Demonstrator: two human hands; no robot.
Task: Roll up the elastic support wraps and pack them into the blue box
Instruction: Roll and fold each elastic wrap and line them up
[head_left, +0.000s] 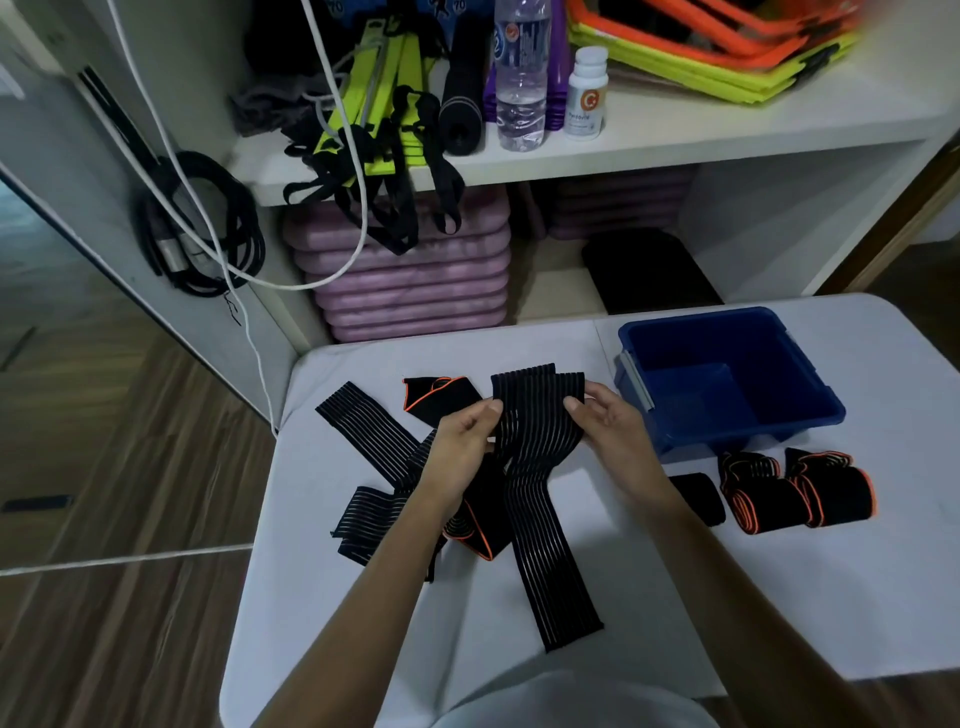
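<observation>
A long black ribbed elastic wrap (540, 467) is held up over the white table (779, 597). My left hand (462, 447) pinches its left edge and my right hand (608, 421) pinches its right edge near the top; its tail trails toward me across the table. Under it lie a black orange-edged wrap (441, 395) and other ribbed wraps (363, 421), loose and crossed. The blue box (727, 384) stands to the right of my right hand with nothing visible inside. In front of the box lie two orange-edged rolled wraps (795, 493) and a plain black roll (698, 496).
White shelves rise beyond the table, carrying a water bottle (522, 73), a white pill bottle (587, 93), black straps and yellow-orange gear. Purple pads (410, 280) are stacked underneath. A white cable (249, 332) hangs at the left, above the wooden floor.
</observation>
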